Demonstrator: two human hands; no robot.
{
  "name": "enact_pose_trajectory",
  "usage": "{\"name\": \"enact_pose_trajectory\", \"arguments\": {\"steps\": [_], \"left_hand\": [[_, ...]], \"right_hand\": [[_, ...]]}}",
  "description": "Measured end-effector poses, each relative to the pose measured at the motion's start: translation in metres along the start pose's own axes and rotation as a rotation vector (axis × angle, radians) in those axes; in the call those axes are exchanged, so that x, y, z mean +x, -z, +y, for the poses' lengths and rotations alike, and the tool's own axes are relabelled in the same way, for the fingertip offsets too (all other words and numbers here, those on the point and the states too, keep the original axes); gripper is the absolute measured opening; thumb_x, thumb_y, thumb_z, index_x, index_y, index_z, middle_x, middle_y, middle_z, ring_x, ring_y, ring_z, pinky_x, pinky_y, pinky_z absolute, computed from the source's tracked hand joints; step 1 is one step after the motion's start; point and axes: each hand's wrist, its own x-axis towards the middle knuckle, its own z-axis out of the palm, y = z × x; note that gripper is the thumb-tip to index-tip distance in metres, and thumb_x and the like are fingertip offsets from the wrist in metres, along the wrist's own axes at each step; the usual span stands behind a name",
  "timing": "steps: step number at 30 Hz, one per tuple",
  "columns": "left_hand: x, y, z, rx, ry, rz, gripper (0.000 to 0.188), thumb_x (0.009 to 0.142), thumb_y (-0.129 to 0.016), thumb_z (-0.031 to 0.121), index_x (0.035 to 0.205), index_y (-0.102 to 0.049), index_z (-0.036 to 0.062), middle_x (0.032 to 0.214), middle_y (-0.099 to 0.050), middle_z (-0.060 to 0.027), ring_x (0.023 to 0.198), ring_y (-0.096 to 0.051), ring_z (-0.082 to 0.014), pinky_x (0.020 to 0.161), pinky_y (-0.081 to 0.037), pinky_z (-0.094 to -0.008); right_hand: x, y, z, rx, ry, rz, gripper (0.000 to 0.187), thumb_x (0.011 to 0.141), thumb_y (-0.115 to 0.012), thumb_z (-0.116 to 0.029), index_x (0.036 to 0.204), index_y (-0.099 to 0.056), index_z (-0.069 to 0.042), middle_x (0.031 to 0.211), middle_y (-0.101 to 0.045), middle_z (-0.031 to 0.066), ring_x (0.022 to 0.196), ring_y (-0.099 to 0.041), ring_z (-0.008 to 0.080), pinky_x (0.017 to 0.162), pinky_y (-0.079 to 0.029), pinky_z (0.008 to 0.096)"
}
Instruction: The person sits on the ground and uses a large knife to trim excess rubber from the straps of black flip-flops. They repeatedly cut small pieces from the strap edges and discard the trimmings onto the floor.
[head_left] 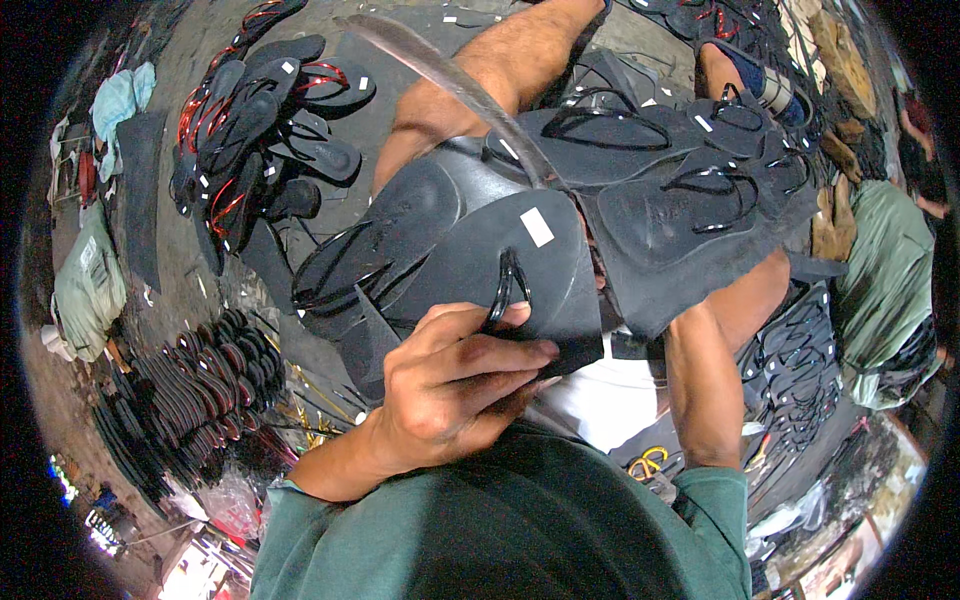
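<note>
My left hand (450,385) is closed on the near end of a black flip-flop (450,255), its thumb by the glossy strap; a white label sits on the sole. Another flip-flop sole (405,210) lies just left of it in the same piece of black rubber. A long curved blade (475,95) rises from the gap between this piece and a second rubber sheet (640,285), its tip toward the far left. Several strapped flip-flops cover that sheet. My right forearm (705,400) reaches under the sheet, which hides most of that hand and its grip.
Loose flip-flops (250,120), some with red straps, lie in a heap at far left. Stacked soles (200,390) stand at near left. Yellow-handled scissors (648,462) rest by my right arm. A green bag (880,290) stands at right. My bent leg (480,75) is beyond the blade.
</note>
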Motion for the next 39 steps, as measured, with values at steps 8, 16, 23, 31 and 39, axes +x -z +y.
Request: {"name": "enact_pose_trajectory", "arguments": {"steps": [8, 16, 23, 31, 39], "left_hand": [[0.001, 0.008, -0.003, -0.069, -0.064, 0.059, 0.03, 0.058, -0.089, 0.006, 0.086, -0.077, 0.0032, 0.103, -0.075, -0.0054, 0.108, -0.068, -0.0331, 0.086, -0.055, -0.0452], [-0.009, -0.002, -0.01, -0.084, -0.118, 0.165, 0.032, 0.065, -0.087, 0.005, 0.095, -0.076, 0.0064, 0.109, -0.074, -0.0024, 0.113, -0.066, -0.0328, 0.086, -0.056, -0.0442], [-0.036, -0.015, 0.009, -0.111, -0.187, 0.099, 0.023, 0.073, -0.081, 0.008, 0.094, -0.074, 0.0118, 0.112, -0.072, 0.0, 0.106, -0.066, -0.0252, 0.087, -0.052, -0.0373], [-0.013, -0.02, -0.003, -0.117, -0.168, -0.105, 0.03, 0.079, -0.082, 0.023, 0.104, -0.076, 0.0088, 0.108, -0.075, -0.0088, 0.114, -0.066, -0.0294, 0.104, -0.048, -0.0435], [0.036, 0.093, -0.067, -0.483, 0.457, -0.267, 0.053, 0.088, -0.071, 0.022, 0.133, -0.059, -0.0042, 0.128, -0.068, -0.009, 0.12, -0.06, -0.0217, 0.107, -0.043, -0.037]], "right_hand": [[0.021, -0.064, -0.051, -0.109, -0.057, 0.394, 0.04, 0.101, -0.055, -0.03, 0.13, -0.062, -0.003, 0.105, -0.068, 0.0197, 0.096, -0.065, 0.0395, 0.087, -0.049, 0.045], [0.047, -0.092, -0.062, -0.211, -0.115, 0.574, 0.04, 0.102, -0.055, -0.031, 0.129, -0.063, -0.002, 0.097, -0.07, 0.0194, 0.089, -0.067, 0.0393, 0.081, -0.051, 0.0447], [0.095, -0.049, -0.046, 0.225, -0.278, 0.477, 0.041, 0.102, -0.055, -0.032, 0.127, -0.064, -0.002, 0.09, -0.072, 0.019, 0.083, -0.069, 0.0392, 0.076, -0.053, 0.0445], [-0.037, 0.01, -0.068, 1.008, -0.219, -0.027, 0.037, 0.09, -0.075, -0.026, 0.117, -0.067, -0.001, 0.104, -0.072, 0.0036, 0.091, -0.065, 0.0096, 0.084, -0.052, 0.0271], [-0.037, 0.084, -0.043, 0.915, -0.002, 0.153, 0.069, 0.07, -0.081, -0.04, 0.127, -0.067, -0.003, 0.111, -0.071, 0.0068, 0.101, -0.065, 0.0179, 0.094, -0.048, 0.031]]}}
